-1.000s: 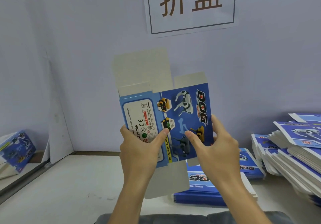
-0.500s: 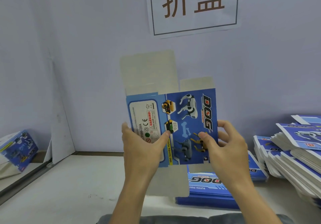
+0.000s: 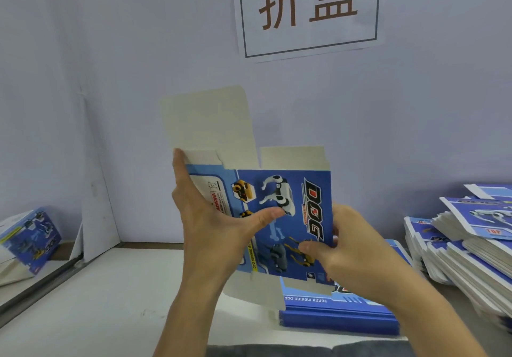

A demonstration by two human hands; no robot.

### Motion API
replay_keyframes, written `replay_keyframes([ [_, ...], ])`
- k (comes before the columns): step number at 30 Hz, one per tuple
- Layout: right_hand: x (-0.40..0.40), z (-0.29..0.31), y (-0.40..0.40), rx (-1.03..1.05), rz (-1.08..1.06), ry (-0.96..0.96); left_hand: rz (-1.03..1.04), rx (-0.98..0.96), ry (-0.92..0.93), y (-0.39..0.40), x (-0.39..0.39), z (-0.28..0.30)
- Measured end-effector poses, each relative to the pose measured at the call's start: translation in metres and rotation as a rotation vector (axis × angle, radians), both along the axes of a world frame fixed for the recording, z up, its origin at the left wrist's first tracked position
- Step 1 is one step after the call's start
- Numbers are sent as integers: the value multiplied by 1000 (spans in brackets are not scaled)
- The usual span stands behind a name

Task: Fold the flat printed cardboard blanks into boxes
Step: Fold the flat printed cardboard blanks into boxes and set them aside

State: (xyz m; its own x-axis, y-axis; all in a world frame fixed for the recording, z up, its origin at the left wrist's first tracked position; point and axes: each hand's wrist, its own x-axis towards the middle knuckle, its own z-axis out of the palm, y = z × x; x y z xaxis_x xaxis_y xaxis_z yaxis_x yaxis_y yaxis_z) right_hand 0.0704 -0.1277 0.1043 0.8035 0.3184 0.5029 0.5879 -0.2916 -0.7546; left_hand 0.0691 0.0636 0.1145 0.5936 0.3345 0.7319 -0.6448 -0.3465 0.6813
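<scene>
I hold a blue printed cardboard blank [image 3: 293, 207] upright in front of me, with robot dog pictures and the word DOG on it. Its plain grey flaps stick up at the top and hang down at the bottom. My left hand [image 3: 213, 218] lies along the blank's left panel, fingers reaching up its edge and thumb pressing the printed front. My right hand [image 3: 352, 251] grips the lower right edge, thumb on the front and fingers behind. The left side panel is turned back from the front panel.
A stack of flat blue blanks [image 3: 340, 312] lies on the white table [image 3: 110, 301] under my hands. A larger fanned heap of blanks [image 3: 471, 246] sits at the right. One folded box [image 3: 30, 240] stands at the far left. A paper sign [image 3: 307, 10] hangs on the wall.
My left hand has slid up the blank's left panel, covering most of the warning label. The left panel has turned further back. The blank sits closer to the camera.
</scene>
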Motion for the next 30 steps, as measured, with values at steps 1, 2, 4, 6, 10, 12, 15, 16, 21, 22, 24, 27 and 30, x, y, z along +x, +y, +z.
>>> replay_keyframes([
  [1,-2,2,3,37,1,-14,0,-15,13,-1,0,0],
  [2,-4,3,6,105,-3,-43,11,-33,29,-2,-1,-1],
  [4,-6,6,10,249,-40,-125,71,-72,61,-6,-2,-3],
  [6,-7,9,13,318,-59,-161,115,-96,67,-8,-2,-4],
  [10,-8,11,7,343,-67,-86,82,-94,35,-6,-3,-2],
  [12,-7,10,2,334,-30,-43,52,-78,8,-6,-5,1],
  [15,-7,8,0,260,66,-1,59,108,-78,-8,-6,5],
  [16,-8,8,1,228,86,5,66,150,-77,-7,-7,6],
  [21,-6,6,0,171,92,13,113,159,11,-4,-12,10],
  [22,-7,7,1,175,92,11,103,149,0,-4,-13,10],
  [24,-10,9,2,196,106,3,79,148,8,-3,-14,12],
  [27,-15,11,4,226,130,19,18,168,69,-1,-16,15],
  [30,-12,6,-1,265,154,16,-50,210,93,-1,-21,19],
])
